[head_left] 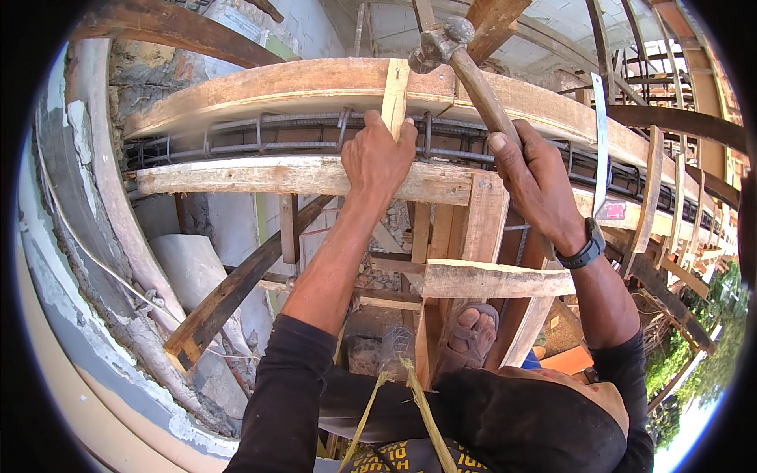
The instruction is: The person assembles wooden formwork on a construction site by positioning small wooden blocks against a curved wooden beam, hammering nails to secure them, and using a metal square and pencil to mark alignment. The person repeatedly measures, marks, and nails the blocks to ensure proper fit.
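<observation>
My left hand (377,158) is closed round the near end of a short wooden strip (395,98). The strip lies across a beam form, its far end on the far form board (276,83). A nail (397,72) shows near that far end. My right hand (544,177) grips a hammer (482,91) by its wooden handle, with the metal head raised just right of the strip. Between the far board and the near form board (252,175) runs a cage of steel reinforcing bars (276,146). A dark watch is on my right wrist.
My sandalled foot (471,335) is on timber below, beside a crosspiece (497,281). A slanted dark plank (244,284) stands at the left, near a broken plastered wall edge (67,260). Several wooden strips (648,189) cross the form at the right. Gaps open between the timbers.
</observation>
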`<state>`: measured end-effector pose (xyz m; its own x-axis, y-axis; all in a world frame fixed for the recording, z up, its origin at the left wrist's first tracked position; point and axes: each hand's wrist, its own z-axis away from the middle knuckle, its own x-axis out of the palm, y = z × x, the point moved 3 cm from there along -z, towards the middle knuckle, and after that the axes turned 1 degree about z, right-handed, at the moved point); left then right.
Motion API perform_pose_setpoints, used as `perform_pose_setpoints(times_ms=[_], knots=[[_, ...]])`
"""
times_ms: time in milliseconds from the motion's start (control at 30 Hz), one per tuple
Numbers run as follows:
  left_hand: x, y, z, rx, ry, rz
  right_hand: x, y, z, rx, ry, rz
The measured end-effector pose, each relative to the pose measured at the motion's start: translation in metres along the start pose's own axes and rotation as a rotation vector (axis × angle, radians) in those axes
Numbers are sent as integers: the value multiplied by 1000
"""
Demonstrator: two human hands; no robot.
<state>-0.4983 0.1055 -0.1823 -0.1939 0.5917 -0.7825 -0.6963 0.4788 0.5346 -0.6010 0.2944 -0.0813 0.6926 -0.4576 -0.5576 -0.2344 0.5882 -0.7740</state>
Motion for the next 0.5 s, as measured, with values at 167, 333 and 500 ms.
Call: perform_pose_setpoints(times_ms=[167,333,500], knots=[[1,2,-1,35,5,23,3,-1,-7,-25,38,-13],[4,1,0,19,-10,56,11,-3,-9,11,11,54],[2,-3,-3,10,-19,72,18,-4,-9,-36,25,95]])
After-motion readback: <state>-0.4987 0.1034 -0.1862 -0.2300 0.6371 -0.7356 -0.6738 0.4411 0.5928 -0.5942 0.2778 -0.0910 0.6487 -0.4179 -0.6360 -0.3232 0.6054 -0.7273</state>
